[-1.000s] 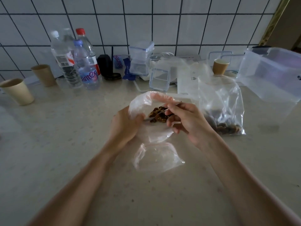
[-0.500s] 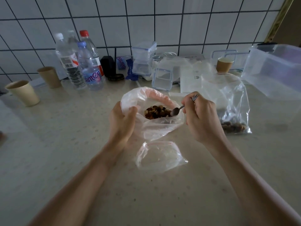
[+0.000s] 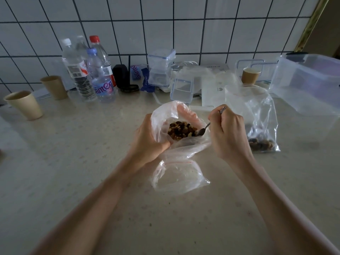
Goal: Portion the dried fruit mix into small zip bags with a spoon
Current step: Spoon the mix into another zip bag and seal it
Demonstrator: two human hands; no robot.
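Clear plastic dominates the head view: the left hand (image 3: 149, 142) grips a small zip bag (image 3: 176, 126) open above the tabletop (image 3: 73, 162); the right hand (image 3: 228, 133) is curled round the spoon (image 3: 202, 131), bowl in the dried fruit mix (image 3: 181, 132); another small bag (image 3: 176, 178), seemingly empty, awaits; the big bag (image 3: 257, 116) holds little.

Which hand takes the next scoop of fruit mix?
Right. The right hand already grips the metal spoon, its bowl at the dried fruit mix; the left hand holds the clear plastic bag open.
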